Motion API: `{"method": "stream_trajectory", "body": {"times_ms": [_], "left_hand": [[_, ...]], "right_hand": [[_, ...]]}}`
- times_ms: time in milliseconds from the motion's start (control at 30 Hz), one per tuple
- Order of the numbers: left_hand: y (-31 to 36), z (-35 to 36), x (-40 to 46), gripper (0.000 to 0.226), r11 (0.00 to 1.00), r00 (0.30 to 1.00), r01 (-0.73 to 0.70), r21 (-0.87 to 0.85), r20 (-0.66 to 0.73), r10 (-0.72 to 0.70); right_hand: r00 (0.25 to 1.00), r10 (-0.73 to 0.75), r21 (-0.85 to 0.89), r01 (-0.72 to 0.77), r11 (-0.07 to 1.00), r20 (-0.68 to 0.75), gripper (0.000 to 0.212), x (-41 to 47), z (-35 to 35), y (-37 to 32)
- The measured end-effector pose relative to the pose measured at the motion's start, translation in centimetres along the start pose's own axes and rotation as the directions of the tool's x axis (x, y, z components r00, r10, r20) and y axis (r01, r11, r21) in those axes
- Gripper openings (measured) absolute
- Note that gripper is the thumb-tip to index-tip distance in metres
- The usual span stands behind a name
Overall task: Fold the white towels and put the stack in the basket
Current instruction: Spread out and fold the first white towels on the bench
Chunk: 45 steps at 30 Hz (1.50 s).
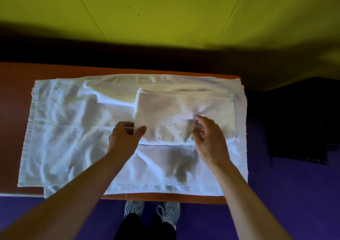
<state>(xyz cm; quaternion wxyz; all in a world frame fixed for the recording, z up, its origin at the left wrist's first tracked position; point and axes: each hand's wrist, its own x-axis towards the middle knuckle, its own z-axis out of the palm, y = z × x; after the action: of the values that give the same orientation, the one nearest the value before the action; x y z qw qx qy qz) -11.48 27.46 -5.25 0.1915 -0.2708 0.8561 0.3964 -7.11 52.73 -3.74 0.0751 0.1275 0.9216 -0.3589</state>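
**A:** Towels everywhere on this desk (12, 70), haha. We count a small folded towel (184, 114) sitting on top of the bigger spread-out towels (60, 129), over toward the desk's right edge and closer to the far edge than the near one. The big ones cover almost the whole top, from near the left edge to hanging past the right edge, and one drapes a bit over the near edge too.

**B:** Yep, same here. What are we saying about the hands?

**A:** Left hand (123, 138) is at the folded towel's near-left corner, thumb and fingers curled, pinching the cloth edge there. Right hand (209, 140) is at the near edge of the same towel, right of the middle, fingers bent down and bunching the terry a little, so we call that a grip on the folded towel too. Both forearms come in bare from the near side.

**B:** Agreed, though the right fingertips are kinda blurry, so we can't tell how much cloth is in there.

**A:** Fair. Off the desk's right edge there's something dark and boxy on the purple floor (294, 193), maybe the basket (298, 129), but it's too dim to tell.

**B:** Also grey sneakers (152, 212) poke out under the near edge, and a yellow-green wall (165, 10) behind the far edge.
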Motion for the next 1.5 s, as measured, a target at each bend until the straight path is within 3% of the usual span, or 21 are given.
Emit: {"method": "stream_trajectory", "body": {"times_ms": [100, 267, 300, 367, 433, 500, 567, 667, 800, 933, 1000, 1100, 1200, 1267, 1367, 1500], "left_hand": [[1.1, 0.2, -0.4, 0.045, 1.0, 1.0, 0.02, 0.013, -0.001, -0.02], [5.4, 0.6, -3.7, 0.017, 0.979, 0.979, -0.203, 0.01, -0.034, 0.203], [6.4, 1.0, -4.8, 0.018, 0.966, 0.965, -0.26, -0.003, -0.03, 0.26], [8.2, 2.2, -6.9, 0.024, 0.93, 0.93, -0.365, -0.043, 0.03, 0.366], [9.8, 3.8, -8.7, 0.026, 0.9, 0.887, -0.433, -0.051, 0.156, 0.435], [11.1, 5.6, -10.0, 0.025, 0.868, 0.832, -0.497, -0.002, 0.284, 0.477], [11.9, 6.8, -10.6, 0.03, 0.836, 0.775, -0.549, -0.004, 0.371, 0.511], [11.9, 7.5, -11.1, 0.037, 0.764, 0.7, -0.645, 0.006, 0.405, 0.588], [10.4, 7.6, -10.0, 0.021, 0.778, 0.764, -0.624, 0.068, 0.26, 0.59], [8.1, 8.4, -7.8, 0.036, 0.894, 0.891, -0.433, 0.117, 0.208, 0.404], [7.5, 9.2, -7.1, 0.045, 0.963, 0.938, -0.269, 0.027, 0.233, 0.256], [7.6, 10.2, -6.7, 0.054, 0.985, 0.939, -0.098, -0.144, 0.316, 0.139], [7.9, 11.1, -6.9, 0.062, 0.987, 0.916, -0.099, -0.128, 0.375, 0.14], [8.3, 11.3, -7.3, 0.048, 0.985, 0.926, -0.146, -0.093, 0.338, 0.169], [9.4, 10.1, -8.4, 0.024, 0.966, 0.941, -0.24, -0.093, 0.221, 0.255], [10.2, 6.7, -9.7, 0.023, 0.919, 0.899, -0.373, -0.125, 0.197, 0.391]], "right_hand": [[0.998, 0.043, -0.023, -0.042, 0.999, 0.053, 0.04, 0.5, 0.4, -0.1], [0.981, 0.192, 0.217, -0.195, 0.956, 0.035, 0.021, 0.9, -0.4, -1.5], [0.972, 0.223, 0.363, -0.235, 0.902, 0.075, 0.021, 1.1, -0.8, -2.1], [0.945, 0.229, 0.656, -0.326, 0.681, 0.233, 0.034, 1.5, -2.1, -3.4], [0.937, 0.175, 0.741, -0.347, 0.575, 0.303, 0.037, 2.1, -3.6, -3.8], [0.961, 0.154, 0.69, -0.272, 0.671, 0.229, 0.022, 2.7, -5.3, -3.2], [0.98, 0.178, 0.524, -0.196, 0.829, 0.085, 0.011, 3.1, -6.5, -1.8], [0.97, 0.239, 0.382, -0.209, 0.9, -0.033, 0.008, 3.0, -7.4, 1.0], [0.944, 0.284, 0.312, -0.222, 0.924, -0.17, 0.02, 2.6, -7.5, 4.0], [0.907, 0.356, 0.178, -0.321, 0.93, -0.225, 0.037, 2.5, -6.4, 6.2], [0.883, 0.415, 0.186, -0.38, 0.906, -0.219, 0.042, 2.5, -5.8, 6.6], [0.878, 0.427, 0.214, -0.384, 0.898, -0.216, 0.042, 2.3, -5.6, 6.9], [0.9, 0.398, 0.274, -0.342, 0.899, -0.181, 0.035, 1.6, -5.9, 7.1], [0.913, 0.373, 0.278, -0.319, 0.906, -0.167, 0.031, 1.0, -6.2, 7.2], [0.923, 0.294, 0.226, -0.239, 0.944, -0.25, 0.044, -0.2, -7.3, 6.4], [0.96, 0.135, 0.138, -0.104, 0.985, -0.244, 0.063, -1.0, -8.4, 4.7]]}}
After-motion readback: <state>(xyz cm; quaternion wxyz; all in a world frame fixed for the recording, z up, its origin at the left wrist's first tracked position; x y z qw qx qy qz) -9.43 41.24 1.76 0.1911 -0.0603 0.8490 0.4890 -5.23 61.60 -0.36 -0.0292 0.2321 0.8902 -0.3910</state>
